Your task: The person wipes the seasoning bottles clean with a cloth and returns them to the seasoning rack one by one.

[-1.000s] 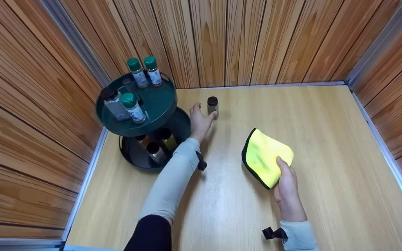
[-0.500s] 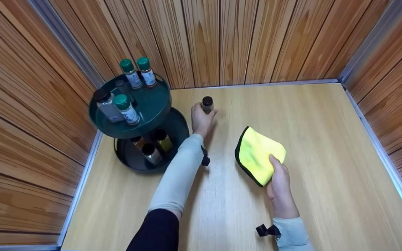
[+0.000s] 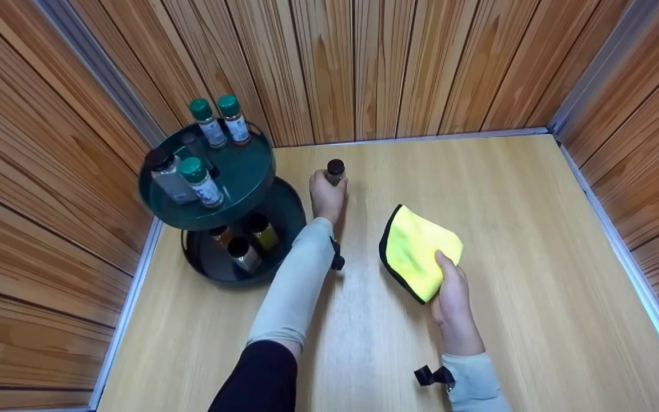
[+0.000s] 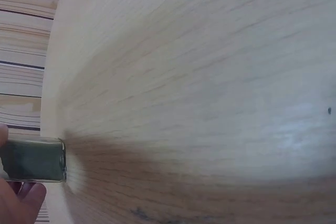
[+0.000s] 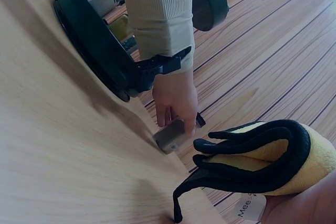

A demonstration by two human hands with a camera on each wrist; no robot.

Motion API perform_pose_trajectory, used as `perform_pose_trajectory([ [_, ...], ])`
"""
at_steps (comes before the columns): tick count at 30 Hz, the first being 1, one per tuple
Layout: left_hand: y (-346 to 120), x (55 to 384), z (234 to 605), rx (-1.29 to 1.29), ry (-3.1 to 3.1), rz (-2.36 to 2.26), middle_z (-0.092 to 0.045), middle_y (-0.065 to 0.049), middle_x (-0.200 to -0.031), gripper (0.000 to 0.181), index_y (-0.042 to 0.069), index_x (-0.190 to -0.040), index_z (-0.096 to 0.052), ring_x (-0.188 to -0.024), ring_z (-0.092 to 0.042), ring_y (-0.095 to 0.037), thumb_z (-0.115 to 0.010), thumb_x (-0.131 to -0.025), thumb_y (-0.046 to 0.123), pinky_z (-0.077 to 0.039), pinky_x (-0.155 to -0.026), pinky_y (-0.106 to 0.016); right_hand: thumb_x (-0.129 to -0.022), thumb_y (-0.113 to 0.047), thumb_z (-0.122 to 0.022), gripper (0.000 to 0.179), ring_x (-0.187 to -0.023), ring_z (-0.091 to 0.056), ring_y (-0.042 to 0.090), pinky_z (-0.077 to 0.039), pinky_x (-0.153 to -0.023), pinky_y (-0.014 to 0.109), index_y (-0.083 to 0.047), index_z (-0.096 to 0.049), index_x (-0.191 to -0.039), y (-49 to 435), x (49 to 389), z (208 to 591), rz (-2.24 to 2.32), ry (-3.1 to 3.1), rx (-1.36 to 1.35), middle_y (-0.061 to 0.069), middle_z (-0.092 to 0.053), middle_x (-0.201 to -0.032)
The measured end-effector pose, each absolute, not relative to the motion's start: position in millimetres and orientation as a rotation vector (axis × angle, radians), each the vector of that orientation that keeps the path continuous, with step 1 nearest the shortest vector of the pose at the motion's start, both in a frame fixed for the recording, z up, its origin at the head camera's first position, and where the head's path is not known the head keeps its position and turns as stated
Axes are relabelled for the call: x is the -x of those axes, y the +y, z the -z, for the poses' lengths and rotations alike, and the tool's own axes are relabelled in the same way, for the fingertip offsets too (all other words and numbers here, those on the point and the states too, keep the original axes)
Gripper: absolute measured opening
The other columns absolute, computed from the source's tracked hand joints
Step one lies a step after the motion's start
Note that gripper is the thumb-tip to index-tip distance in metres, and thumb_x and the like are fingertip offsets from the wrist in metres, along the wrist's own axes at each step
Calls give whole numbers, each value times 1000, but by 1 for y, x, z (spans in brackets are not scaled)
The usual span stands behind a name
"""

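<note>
Yellow, folded and edged in black, a cloth point(image 3: 418, 252) is gripped along its near side in a person's right hand point(image 3: 454, 294), thumb on top, the forearm reaching over the worktop point(image 3: 535, 274) from the bottom of the head view. The left arm, in a pale sleeve point(image 3: 292, 280), stretches farther forward past a two-tier rack point(image 3: 249, 201) carrying green-capped bottles point(image 3: 237, 127), and the left hand point(image 3: 328, 197) is low at the worktop. Its fingers point(image 4: 32, 195) close round a dark-capped jar point(image 3: 336, 167), the cap rising above the grip and the lower glass showing beyond the fingertips in the left wrist view. The jar is upright, to the right of the rack and well apart from the cloth; whether its base touches the worktop cannot be told.
</note>
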State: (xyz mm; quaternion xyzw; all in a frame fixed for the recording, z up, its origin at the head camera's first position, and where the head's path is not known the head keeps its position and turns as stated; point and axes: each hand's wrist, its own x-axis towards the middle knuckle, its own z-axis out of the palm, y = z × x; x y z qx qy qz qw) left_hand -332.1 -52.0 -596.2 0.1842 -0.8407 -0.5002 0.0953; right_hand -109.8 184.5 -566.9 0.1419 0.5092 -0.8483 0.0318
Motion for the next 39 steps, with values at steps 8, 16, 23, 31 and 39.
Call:
perform_pose_trajectory([
  [8, -49, 328, 601, -531, -2403, 1509, -59, 0, -128, 47, 17, -132, -59, -124, -58, -15, -78, -91, 28, -46, -109, -35, -109, -36, -45, 40, -105, -67, 17, -53, -91, 32, -4, -49, -133, 186, 110, 565, 2584, 1592, -444, 1, -69, -110],
  [16, -39, 312, 589, -319, -2292, 1693, -57, 5, -122, 43, 20, -124, -58, -113, -57, -9, -79, -88, 24, -50, -101, -29, -109, -37, -45, 41, -106, -68, 16, -55, -90, 31, -5, -48, -134, 192, 112, 563, 2616, 1561, -449, 1, -69, -113],
  [23, -43, 285, 571, -210, -2307, 1682, -58, 4, -117, 38, 19, -117, -58, -111, -60, -11, -79, -86, 21, -52, -100, -30, -109, -37, -46, 41, -111, -66, 17, -54, -94, 32, -6, -47, -136, 193, 115, 560, 2614, 1557, -428, 2, -67, -119],
  [31, -55, 242, 560, -53, -2401, 1659, -62, 0, -118, 36, 16, -116, -60, -114, -61, -14, -75, -83, 18, -51, -103, -36, -110, -34, -44, 40, -109, -66, 14, -54, -93, 31, -5, -46, -137, 193, 113, 561, 2617, 1556, -434, 0, -69, -115],
  [39, -63, 207, 555, 196, -2554, 1688, -63, 7, -116, 32, 22, -109, -61, -113, -61, -11, -79, -82, 21, -49, -104, -38, -110, -35, -45, 39, -108, -66, 13, -54, -93, 30, -5, -48, -135, 192, 116, 561, 2611, 1585, -443, -1, -69, -113],
])
